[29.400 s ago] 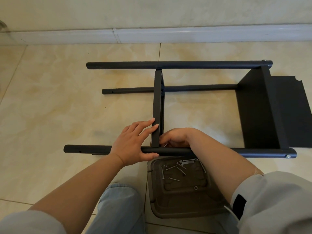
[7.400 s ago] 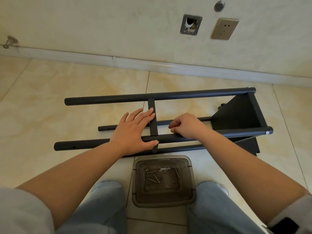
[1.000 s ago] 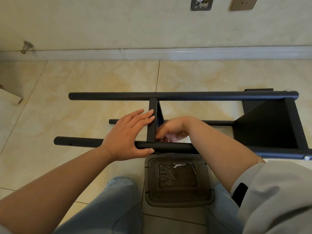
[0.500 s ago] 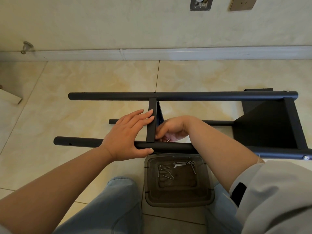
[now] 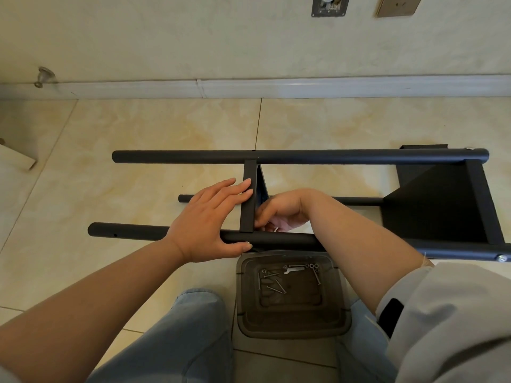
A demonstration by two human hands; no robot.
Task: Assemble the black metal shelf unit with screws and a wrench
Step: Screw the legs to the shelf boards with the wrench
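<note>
The black shelf unit lies on its side on the floor, its far pole (image 5: 331, 156) and near pole (image 5: 132, 235) running left to right. A narrow middle shelf panel (image 5: 248, 205) spans between them, and a wider end panel (image 5: 431, 214) sits at the right. My left hand (image 5: 210, 219) presses straight fingers on the middle panel, thumb along the near pole. My right hand (image 5: 284, 211) is curled just right of that panel behind the near pole, pinching a small silver screw (image 5: 276, 230). The wrench (image 5: 293, 270) lies in the tray.
A dark plastic tray (image 5: 340, 313) between my knees holds several loose screws (image 5: 272, 281) and nuts (image 5: 312, 266). The baseboard (image 5: 276, 88) and wall run behind the frame, with a door stop (image 5: 41, 77) at the left and a white object (image 5: 16, 158) at the left edge.
In the last second both hands stay put; only the right fingers shift slightly by the panel. Seven seconds ago the right hand lay on top of the near pole.
</note>
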